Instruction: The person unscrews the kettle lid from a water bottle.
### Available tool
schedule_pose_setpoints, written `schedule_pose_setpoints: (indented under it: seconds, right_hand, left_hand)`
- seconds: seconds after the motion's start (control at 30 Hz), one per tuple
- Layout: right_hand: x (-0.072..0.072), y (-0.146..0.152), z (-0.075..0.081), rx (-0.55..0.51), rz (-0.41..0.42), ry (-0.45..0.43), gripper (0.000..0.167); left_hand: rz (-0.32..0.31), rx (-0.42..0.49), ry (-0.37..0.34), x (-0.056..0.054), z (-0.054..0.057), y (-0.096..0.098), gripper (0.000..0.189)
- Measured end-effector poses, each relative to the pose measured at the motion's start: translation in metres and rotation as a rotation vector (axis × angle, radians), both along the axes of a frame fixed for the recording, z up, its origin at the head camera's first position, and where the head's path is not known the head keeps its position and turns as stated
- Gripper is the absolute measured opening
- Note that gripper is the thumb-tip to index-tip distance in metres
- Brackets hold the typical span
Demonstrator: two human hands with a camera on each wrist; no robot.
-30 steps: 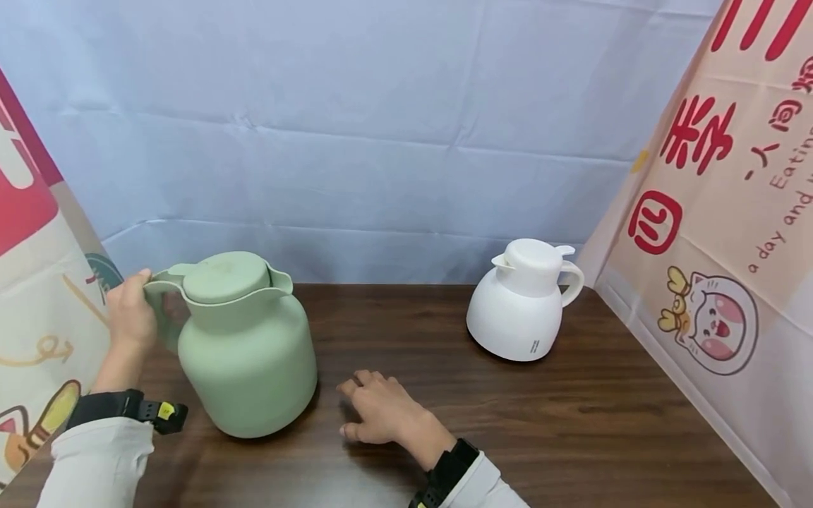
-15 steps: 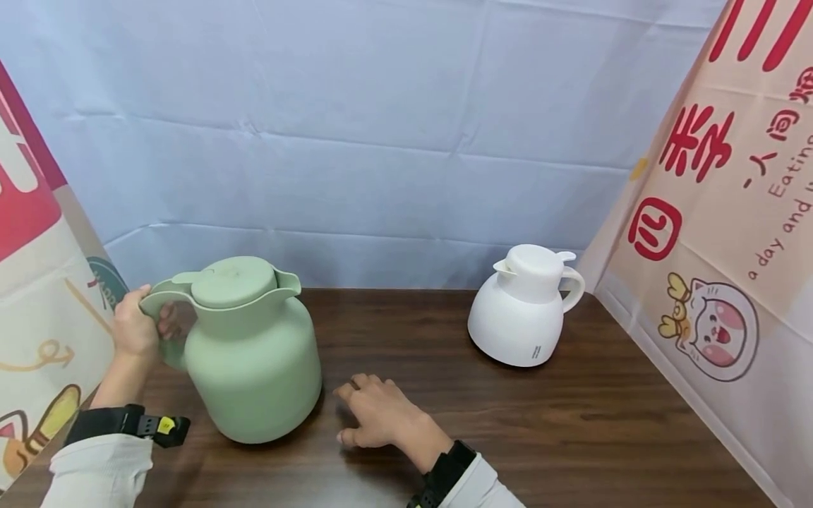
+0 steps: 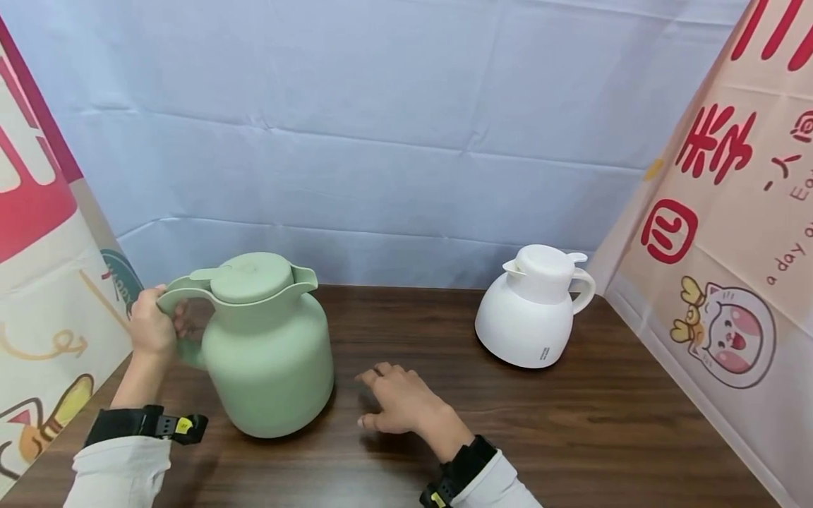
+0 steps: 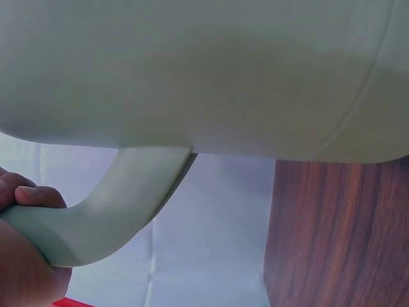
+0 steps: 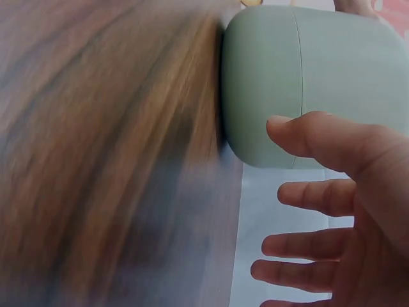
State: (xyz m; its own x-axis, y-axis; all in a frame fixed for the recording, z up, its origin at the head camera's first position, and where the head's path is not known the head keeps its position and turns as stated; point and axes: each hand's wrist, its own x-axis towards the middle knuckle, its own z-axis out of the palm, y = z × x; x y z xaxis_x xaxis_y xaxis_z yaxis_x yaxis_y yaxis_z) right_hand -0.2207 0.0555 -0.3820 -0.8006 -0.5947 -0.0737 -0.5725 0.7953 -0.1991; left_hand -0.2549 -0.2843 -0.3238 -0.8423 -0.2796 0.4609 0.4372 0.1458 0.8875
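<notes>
A large pale green thermos jug (image 3: 267, 360) with a lid and a pouring spout stands on the left of the brown wooden table. My left hand (image 3: 154, 323) grips its handle, the fingers wrapped around it; in the left wrist view part of that hand shows around the handle (image 4: 121, 192). To the right of the jug, apart from it, my right hand (image 3: 403, 402) hovers low over the table with fingers spread and nothing in them. The right wrist view shows its thumb (image 5: 326, 137) in front of the green jug's body.
A smaller white thermos jug (image 3: 530, 310) stands at the back right, its handle to the right. A pale blue cloth (image 3: 381, 141) hangs behind the table (image 3: 603, 423). Printed cloths hang at the left (image 3: 51, 282) and right (image 3: 718, 233).
The head view has shifted, so everything sits slightly farther right. Relative to the white jug, the green jug and left hand have come slightly right. The right hand stays open beside it.
</notes>
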Motion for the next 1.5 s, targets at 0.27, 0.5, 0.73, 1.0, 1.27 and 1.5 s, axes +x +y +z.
schedule_pose_setpoints:
  seconds: [0.27, 0.5, 0.73, 1.0, 1.27, 1.5]
  right_hand:
    - [0.0, 0.019, -0.001, -0.024, -0.041, -0.033, 0.061]
    - [0.001, 0.028, 0.0, -0.032, -0.059, -0.031, 0.06]
    - [0.001, 0.04, 0.003, -0.037, -0.101, -0.045, 0.062]
    - [0.001, 0.053, 0.005, -0.06, -0.125, -0.043, 0.061]
    - [0.001, 0.071, 0.005, -0.091, -0.159, -0.06, 0.062]
    - [0.0, 0.087, 0.002, -0.117, -0.191, -0.063, 0.062]
  left_hand:
    - [0.013, 0.072, -0.028, 0.004, 0.002, 0.017, 0.051]
    - [-0.032, 0.178, -0.008, 0.004, 0.001, 0.032, 0.048]
    - [-0.021, 0.151, 0.001, 0.004, 0.0, 0.045, 0.048]
    - [-0.01, 0.159, -0.008, 0.004, -0.001, 0.057, 0.047]
    - [0.002, 0.175, -0.017, 0.005, -0.002, 0.073, 0.047]
    - [0.007, 0.186, -0.008, 0.006, -0.003, 0.088, 0.048]
